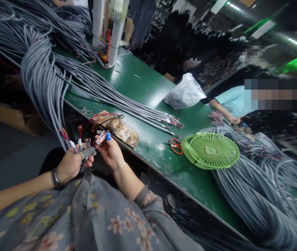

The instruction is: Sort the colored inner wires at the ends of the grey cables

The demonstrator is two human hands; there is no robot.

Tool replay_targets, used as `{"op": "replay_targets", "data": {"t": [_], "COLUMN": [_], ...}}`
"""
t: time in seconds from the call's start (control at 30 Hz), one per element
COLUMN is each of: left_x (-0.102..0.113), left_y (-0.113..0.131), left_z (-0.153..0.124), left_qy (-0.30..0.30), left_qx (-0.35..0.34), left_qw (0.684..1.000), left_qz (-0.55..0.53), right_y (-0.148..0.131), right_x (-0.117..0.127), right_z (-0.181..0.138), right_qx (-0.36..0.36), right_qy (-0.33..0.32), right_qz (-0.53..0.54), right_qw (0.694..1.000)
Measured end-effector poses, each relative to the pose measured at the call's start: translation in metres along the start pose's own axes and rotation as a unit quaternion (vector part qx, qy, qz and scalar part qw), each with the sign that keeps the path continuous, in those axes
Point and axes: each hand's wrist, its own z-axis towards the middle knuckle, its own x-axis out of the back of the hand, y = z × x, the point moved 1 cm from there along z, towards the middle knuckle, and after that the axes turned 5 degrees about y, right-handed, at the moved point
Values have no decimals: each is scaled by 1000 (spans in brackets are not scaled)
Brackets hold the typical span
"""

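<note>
My left hand (71,164) is closed around the ends of a few grey cables (78,143) whose red and coloured inner wires stick up. My right hand (109,150) is next to it, fingers pinched on a small pink-and-white tool or part (101,137); one fingertip wears a blue cap. Both hands hover above my lap, just in front of the green bench's (143,87) near edge. A thick bundle of grey cables (41,76) hangs down from the bench to my left hand.
On the bench lie a long fan of grey cables (127,106), a worn wooden block (119,129), orange scissors (176,145), a green fan (211,150) and a plastic bag (185,93). More grey cable coils (263,195) pile at right. Another person's arm (223,109) rests at the far side.
</note>
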Motion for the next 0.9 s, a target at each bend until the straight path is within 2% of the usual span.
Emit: {"op": "replay_targets", "data": {"t": [0.27, 0.4, 0.53, 0.67, 0.9], "left_x": [5, 9, 8, 9, 6], "left_y": [-4, -3, -1, 0, -7], "left_z": [0, -3, -5, -6, 2], "left_qy": [-25, -25, -7, -13, 2], "left_qx": [-13, -16, -37, -56, -46], "left_qw": [1000, 999, 998, 995, 997], "left_qz": [-8, -24, -58, -82, -55], "right_y": [-5, -11, -11, -6, -1], "right_x": [1, 0, -1, 2, 0], "right_z": [0, -2, -4, -4, 3], "right_qx": [-30, -51, -26, -13, -25], "right_qy": [10, -5, -8, -10, 14], "right_qz": [-6, -17, -20, -24, -1], "right_qw": [999, 999, 999, 1000, 1000]}}
